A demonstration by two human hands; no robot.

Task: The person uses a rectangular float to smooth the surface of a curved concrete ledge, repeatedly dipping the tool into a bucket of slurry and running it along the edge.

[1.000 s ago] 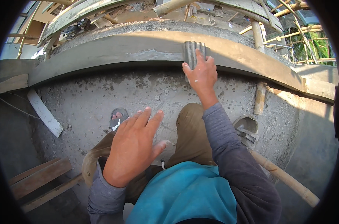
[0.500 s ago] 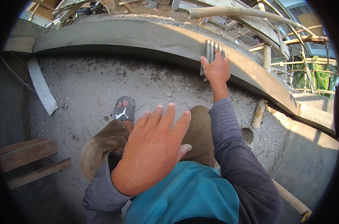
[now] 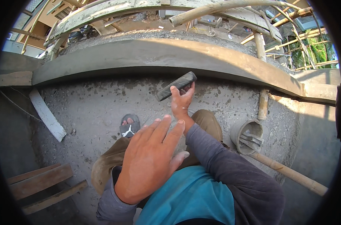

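My right hand (image 3: 182,102) grips a dark grey, oblong block (image 3: 176,85) with grooves on its face, possibly a plasterer's float. The block is tilted and held in the air, just on my side of the smooth grey concrete beam (image 3: 140,54) that curves across the view. Fingers wrap round its right part, partly hidden behind it. Close below me, my left hand (image 3: 149,161) is raised with its back up, fingers stretched and thumb apart. It holds nothing and hovers over my lap.
To my right stands a round grey bucket (image 3: 236,140) with pieces inside, beside a bamboo pole (image 3: 290,173) and a short bamboo stub (image 3: 263,105). A pale board strip (image 3: 46,114) and brown planks (image 3: 41,182) lie left. Bamboo scaffolding (image 3: 230,6) rises beyond the beam.
My right hand has lifted the block off the beam and drawn it left and toward me, turning it. The view has shifted, bringing the bucket into sight. My left hand stays outstretched.
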